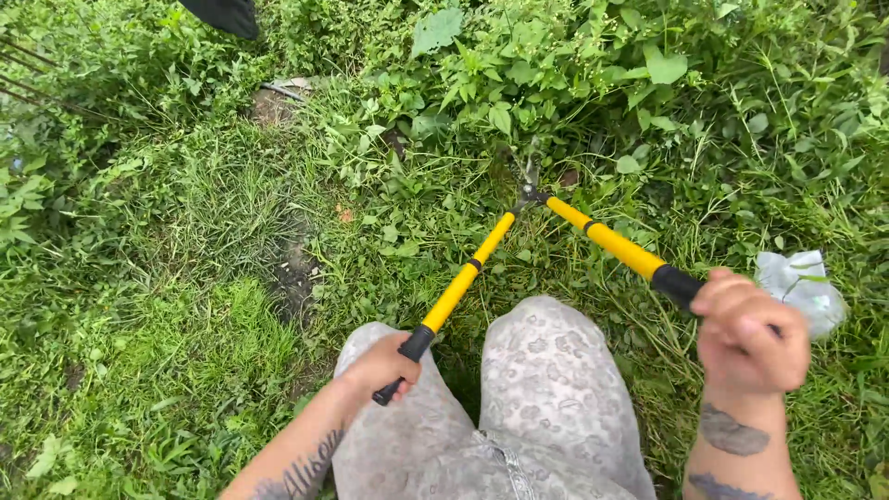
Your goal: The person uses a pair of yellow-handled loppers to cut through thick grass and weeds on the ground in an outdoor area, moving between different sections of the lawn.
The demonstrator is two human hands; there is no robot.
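I hold long-handled garden shears (529, 190) with yellow shafts and black grips. My left hand (381, 367) is closed on the left black grip, above my left knee. My right hand (748, 336) is closed on the right black grip, out to the right. The two handles spread apart in a V. The metal blades point away from me into a clump of leafy weeds (519, 93), where they are partly hidden by leaves and grass.
My knees in pale patterned trousers (546, 370) fill the bottom centre. Crumpled clear plastic litter (802, 287) lies in the grass by my right hand. A bare soil patch (294, 273) lies to the left. A dark object (225, 16) shows at the top edge.
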